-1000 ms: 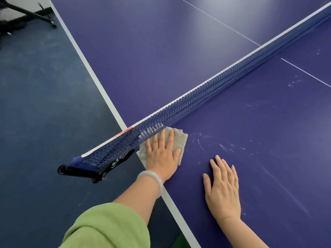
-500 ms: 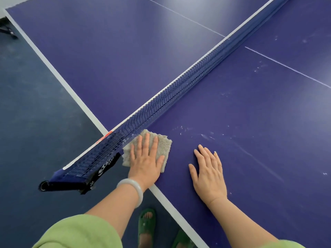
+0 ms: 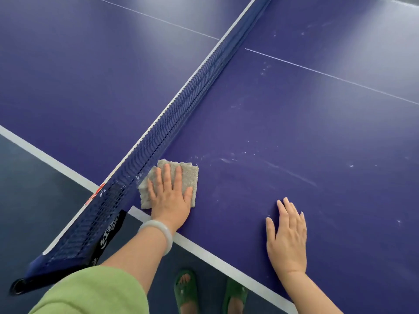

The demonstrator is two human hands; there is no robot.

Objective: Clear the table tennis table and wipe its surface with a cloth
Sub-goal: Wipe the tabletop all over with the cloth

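A folded beige cloth (image 3: 189, 172) lies flat on the purple table tennis table (image 3: 306, 132), close to its near white edge and right beside the net. My left hand (image 3: 170, 196) presses on the cloth with straight, spread fingers. My right hand (image 3: 288, 234) rests flat on the bare surface to the right, fingers straight, holding nothing. Pale streaks and specks (image 3: 229, 159) mark the surface just right of the cloth.
The blue net (image 3: 181, 109) runs diagonally from the lower left to the top, its clamp post (image 3: 68, 252) hanging over the table's edge. Dark blue floor lies left and below, where my feet in green sandals (image 3: 186, 288) stand.
The view has swung left and downward, bringing my feet into sight. My left hand and the cloth have slid a little to the right along the net. My right hand stays flat.
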